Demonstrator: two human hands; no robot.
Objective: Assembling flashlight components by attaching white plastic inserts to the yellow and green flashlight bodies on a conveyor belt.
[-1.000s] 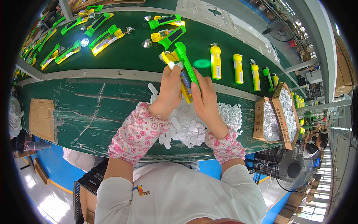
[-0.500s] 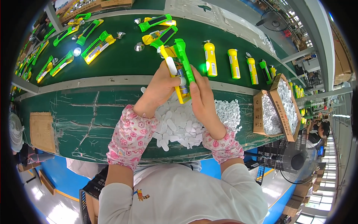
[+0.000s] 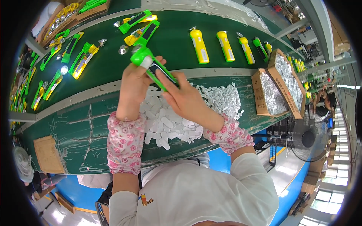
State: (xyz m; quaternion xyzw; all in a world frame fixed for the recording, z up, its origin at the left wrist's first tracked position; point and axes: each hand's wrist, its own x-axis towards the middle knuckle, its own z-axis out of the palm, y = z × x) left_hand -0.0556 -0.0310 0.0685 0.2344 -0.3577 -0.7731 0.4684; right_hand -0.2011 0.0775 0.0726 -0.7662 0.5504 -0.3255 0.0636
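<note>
A flashlight, with its green side and dark panel facing up, is held tilted above the work surface between both hands. My left hand closes around it near the rounded head end, with something white on the thumb tip. My right hand grips the lower end, fingers lying along the panel. The flashlight's underside is hidden. Below the hands lie a heap of white oval pieces and, right of it, a heap of smaller white bits.
Yellow flashlights stand in a row on the green belt ahead. Opened green-and-yellow flashlights lie at left. Cardboard boxes of white pieces sit at right, near a black fan. A flat cardboard piece lies at left.
The flashlight's two halves, apart before, are now together, and it is turned green side up. Both hands moved left with it. The view shifted too.
</note>
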